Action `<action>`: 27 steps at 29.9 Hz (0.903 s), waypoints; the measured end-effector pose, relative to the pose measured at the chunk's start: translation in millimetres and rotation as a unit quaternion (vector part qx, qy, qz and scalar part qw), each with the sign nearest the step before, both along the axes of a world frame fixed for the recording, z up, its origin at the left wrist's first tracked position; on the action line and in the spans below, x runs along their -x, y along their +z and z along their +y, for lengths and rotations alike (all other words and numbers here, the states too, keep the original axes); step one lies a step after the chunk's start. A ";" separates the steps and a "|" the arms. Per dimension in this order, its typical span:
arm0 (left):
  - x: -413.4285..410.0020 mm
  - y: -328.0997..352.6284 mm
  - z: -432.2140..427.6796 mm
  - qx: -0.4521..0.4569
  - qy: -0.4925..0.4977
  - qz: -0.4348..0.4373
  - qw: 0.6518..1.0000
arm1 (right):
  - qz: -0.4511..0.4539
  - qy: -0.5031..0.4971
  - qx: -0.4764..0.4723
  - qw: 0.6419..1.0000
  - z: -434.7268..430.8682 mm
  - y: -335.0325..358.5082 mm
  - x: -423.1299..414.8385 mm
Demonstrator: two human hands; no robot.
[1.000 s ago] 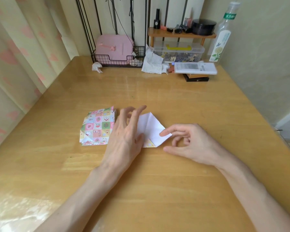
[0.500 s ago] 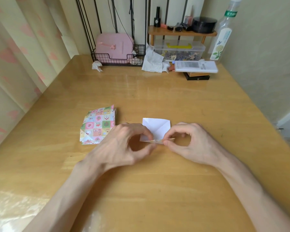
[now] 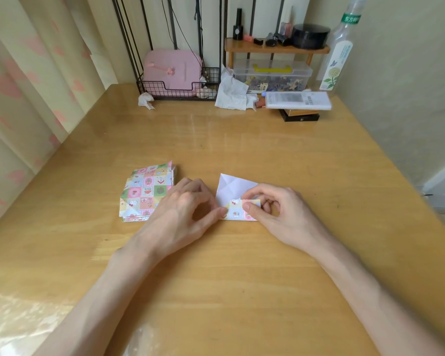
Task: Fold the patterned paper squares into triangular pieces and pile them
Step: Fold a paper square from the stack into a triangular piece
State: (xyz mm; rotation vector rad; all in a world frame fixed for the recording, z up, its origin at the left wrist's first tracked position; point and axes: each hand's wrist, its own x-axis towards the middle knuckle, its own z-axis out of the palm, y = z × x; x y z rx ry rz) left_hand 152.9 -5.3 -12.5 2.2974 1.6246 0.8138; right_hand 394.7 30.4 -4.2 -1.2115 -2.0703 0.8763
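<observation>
Nearest to the camera, two bare forearms reach forward over the wooden table (image 3: 242,291). The left hand (image 3: 183,214) lies with its fingers curled, and its thumb tip sits on the left end of the paper square (image 3: 233,187). The right hand (image 3: 280,214) has a narrow grip: its thumb lies on top of the folded flap and its index finger curls just behind the flap, so it pinches the paper between them. The paper square lies flat on the table between the two hands. Its near edge is turned up, so a patterned flap (image 3: 238,213) shows (small pictures in coloured checks), while the part beyond the fingers is white with crease lines.

To the left of the left hand, just beside its knuckles, lies a pile of patterned papers (image 3: 147,191), its edges not quite even.

Far beyond the grip, at the back edge of the table, stands a wire basket (image 3: 165,89) with a pink case (image 3: 171,70) in it, and a crumpled tissue (image 3: 145,100) lies before it. To the right of these are a larger white tissue (image 3: 231,95), a clear plastic box (image 3: 272,75) under a small wooden shelf (image 3: 275,48), a flat white pack (image 3: 297,100) and a tall bottle (image 3: 338,55). A curtain (image 3: 23,86) hangs along the left side.
</observation>
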 end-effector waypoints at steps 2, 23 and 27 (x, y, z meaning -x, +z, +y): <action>-1.7 -1.7 0.3 -0.005 0.011 0.012 1.000 | -0.020 -0.017 -0.013 1.000 0.6 -2.5 1.7; -25.8 0.8 0.6 -0.040 0.152 0.105 0.982 | -0.063 -0.004 -0.029 0.998 -2.8 3.5 6.2; -27.1 2.6 -1.0 -0.045 0.158 0.113 0.980 | -0.070 0.002 -0.037 0.997 -2.4 4.1 6.6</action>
